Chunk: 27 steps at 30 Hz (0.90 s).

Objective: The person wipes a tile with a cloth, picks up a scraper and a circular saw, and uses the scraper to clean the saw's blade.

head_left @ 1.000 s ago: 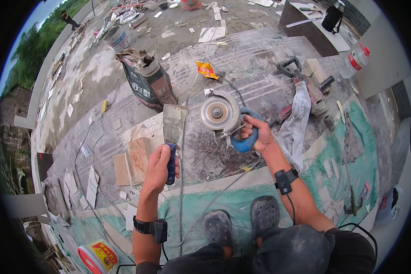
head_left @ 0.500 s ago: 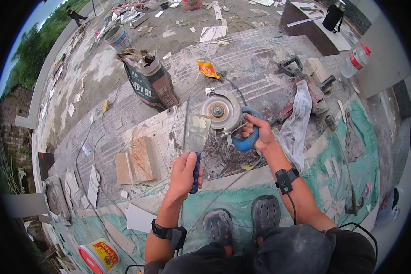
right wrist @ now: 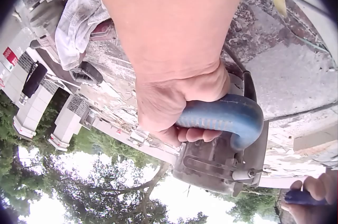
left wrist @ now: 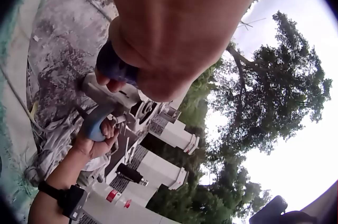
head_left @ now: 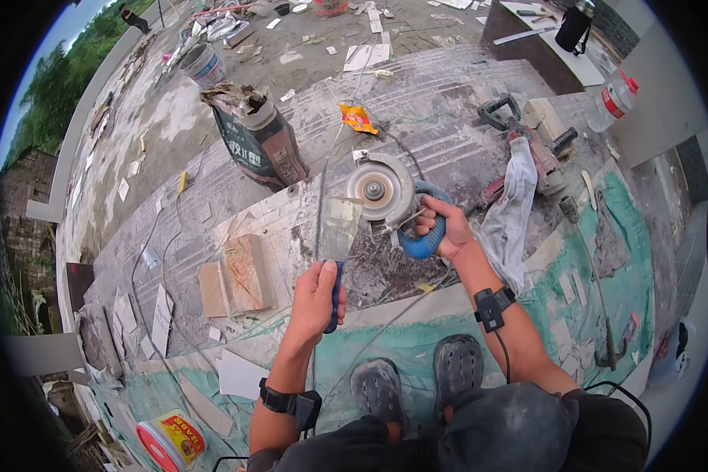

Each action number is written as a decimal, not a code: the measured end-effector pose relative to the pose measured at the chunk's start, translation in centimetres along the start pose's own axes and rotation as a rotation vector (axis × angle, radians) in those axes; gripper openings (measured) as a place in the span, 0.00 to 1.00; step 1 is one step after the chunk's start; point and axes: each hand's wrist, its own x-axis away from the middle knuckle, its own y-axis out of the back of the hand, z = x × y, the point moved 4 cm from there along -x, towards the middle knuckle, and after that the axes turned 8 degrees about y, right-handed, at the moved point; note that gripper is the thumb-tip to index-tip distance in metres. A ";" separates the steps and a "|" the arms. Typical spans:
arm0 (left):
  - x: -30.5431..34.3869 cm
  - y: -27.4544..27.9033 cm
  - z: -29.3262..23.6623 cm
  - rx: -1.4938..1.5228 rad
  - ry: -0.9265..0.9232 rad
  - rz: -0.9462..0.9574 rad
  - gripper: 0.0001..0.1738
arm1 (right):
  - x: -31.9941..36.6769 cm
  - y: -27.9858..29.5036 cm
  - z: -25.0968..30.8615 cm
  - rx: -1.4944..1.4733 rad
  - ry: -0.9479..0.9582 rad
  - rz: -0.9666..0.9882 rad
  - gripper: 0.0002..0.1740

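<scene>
Fingers of left hand [head_left: 316, 295] clamped round blue handle of flat steel-bladed scraper [head_left: 341, 226]; fingers of right hand [head_left: 442, 228] wrapped round curved blue handle of grey disc cutter [head_left: 377, 190]; scraper blade just beside disc, at its 8 o'clock, over stone floor [head_left: 448, 118].

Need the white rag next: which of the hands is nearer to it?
Right. The right hand, gripping the saw, is just beside the rag; the left hand, holding the scraper, is beyond the saw.
</scene>
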 end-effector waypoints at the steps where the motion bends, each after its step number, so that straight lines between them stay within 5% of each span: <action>1: 0.0 0.0 0.0 0.000 0.001 0.000 0.22 | 0.0 0.1 0.0 -0.005 -0.001 -0.007 0.06; 27: 0.4 0.1 -0.2 -0.033 0.010 -0.042 0.21 | -0.1 0.4 0.0 -0.005 -0.003 0.014 0.07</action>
